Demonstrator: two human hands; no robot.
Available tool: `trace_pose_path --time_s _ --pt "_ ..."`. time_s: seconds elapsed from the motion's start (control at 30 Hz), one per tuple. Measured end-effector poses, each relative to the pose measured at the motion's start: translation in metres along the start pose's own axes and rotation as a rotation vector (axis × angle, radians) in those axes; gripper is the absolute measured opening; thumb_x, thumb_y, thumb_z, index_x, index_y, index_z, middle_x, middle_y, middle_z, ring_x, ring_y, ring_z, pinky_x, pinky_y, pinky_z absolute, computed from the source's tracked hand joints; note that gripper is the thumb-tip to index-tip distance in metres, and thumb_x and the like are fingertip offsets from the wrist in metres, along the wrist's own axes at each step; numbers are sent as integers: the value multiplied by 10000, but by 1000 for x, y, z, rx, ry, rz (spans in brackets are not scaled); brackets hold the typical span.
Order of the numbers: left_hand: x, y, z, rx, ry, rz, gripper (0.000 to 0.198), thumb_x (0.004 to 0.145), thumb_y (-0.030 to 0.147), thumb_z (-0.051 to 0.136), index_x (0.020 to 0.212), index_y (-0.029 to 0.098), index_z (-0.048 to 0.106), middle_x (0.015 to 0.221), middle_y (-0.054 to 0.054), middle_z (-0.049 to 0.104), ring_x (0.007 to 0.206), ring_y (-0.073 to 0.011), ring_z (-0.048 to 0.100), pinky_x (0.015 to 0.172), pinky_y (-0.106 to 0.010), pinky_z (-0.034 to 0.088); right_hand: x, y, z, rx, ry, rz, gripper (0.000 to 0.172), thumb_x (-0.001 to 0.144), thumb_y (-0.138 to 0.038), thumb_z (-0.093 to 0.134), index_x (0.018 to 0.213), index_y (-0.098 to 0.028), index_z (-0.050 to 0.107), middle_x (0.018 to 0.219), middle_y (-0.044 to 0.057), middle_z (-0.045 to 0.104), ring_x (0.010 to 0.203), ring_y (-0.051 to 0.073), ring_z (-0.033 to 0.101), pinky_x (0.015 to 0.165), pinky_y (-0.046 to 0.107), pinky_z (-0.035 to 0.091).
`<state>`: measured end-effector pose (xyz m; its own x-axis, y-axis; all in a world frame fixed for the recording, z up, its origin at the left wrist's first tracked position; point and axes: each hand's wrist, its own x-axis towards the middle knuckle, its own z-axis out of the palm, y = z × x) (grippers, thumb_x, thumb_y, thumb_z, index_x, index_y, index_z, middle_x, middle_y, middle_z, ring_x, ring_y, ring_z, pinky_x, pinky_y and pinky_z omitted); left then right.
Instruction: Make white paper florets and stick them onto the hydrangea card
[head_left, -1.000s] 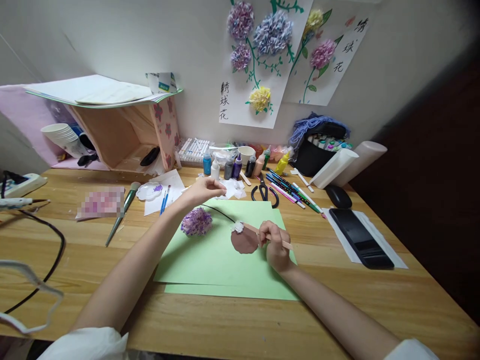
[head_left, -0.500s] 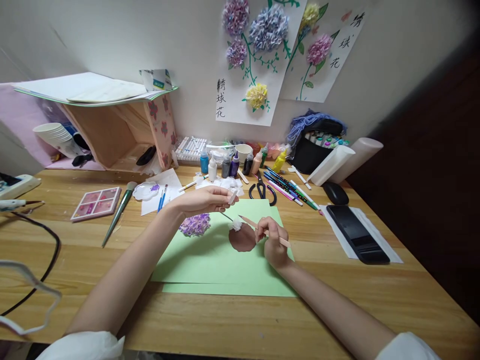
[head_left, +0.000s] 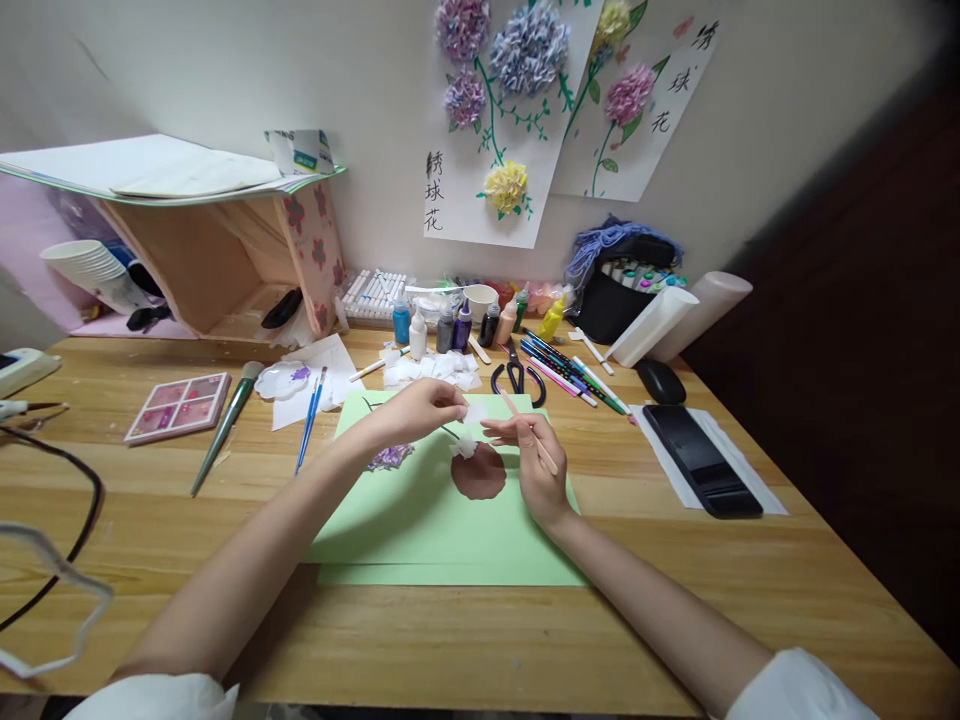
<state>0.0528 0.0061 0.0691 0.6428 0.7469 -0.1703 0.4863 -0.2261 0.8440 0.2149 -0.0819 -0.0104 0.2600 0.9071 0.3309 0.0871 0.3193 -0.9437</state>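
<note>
My left hand [head_left: 421, 412] is closed, pinching a small white tissue piece [head_left: 475, 412] above the green paper [head_left: 420, 520]. Close to it, my right hand [head_left: 538, 465] grips a thin wooden stick [head_left: 546, 458], its fingertips near the tissue piece; whether they touch it I cannot tell. Below both hands lies a brown circle [head_left: 480, 475] on the green paper, with a crumpled white tissue tuft [head_left: 465, 447] at its upper edge. A purple paper flower [head_left: 391, 457] sits on the same sheet, partly covered by my left forearm.
Behind the hands are white tissue scraps [head_left: 431, 370], black-handled scissors [head_left: 516, 375], several paint bottles [head_left: 461, 330] and pens [head_left: 574, 370]. A phone [head_left: 701, 460] lies at the right. Blue brushes [head_left: 310, 420], a large brush [head_left: 225, 430] and a pink palette [head_left: 178, 408] lie left.
My right hand has risen toward my left, and its stick now points more steeply up. The tissue piece in my left hand appears spread wider. The view has shifted slightly.
</note>
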Motion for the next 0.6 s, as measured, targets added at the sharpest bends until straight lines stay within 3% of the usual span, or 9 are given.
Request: trace_pose_path --time_s 0.2,0.37,0.6 --pt "3 -7 10 145 16 41 250 749 310 500 788 141 680 810 -59 701 722 -182 606 618 -260 423 1 4 0 -78 -35 23 129 824 -336 571 854 -211 554 848 26 635 809 167 630 683 289 532" --pt "5 -12 9 183 -6 27 255 727 292 505 794 150 705 819 -63 712 725 -190 616 615 -261 426 1 5 -1 -115 -28 -33 121 794 -291 609 850 -216 531 848 27 621 866 182 636 738 321 538" --pt "2 -8 7 220 53 45 223 717 266 522 760 150 708 777 -62 712 690 -183 619 596 -260 424 3 6 -1 -104 -31 1 171 766 -321 636 818 -213 514 807 20 620 788 174 639 689 320 555"
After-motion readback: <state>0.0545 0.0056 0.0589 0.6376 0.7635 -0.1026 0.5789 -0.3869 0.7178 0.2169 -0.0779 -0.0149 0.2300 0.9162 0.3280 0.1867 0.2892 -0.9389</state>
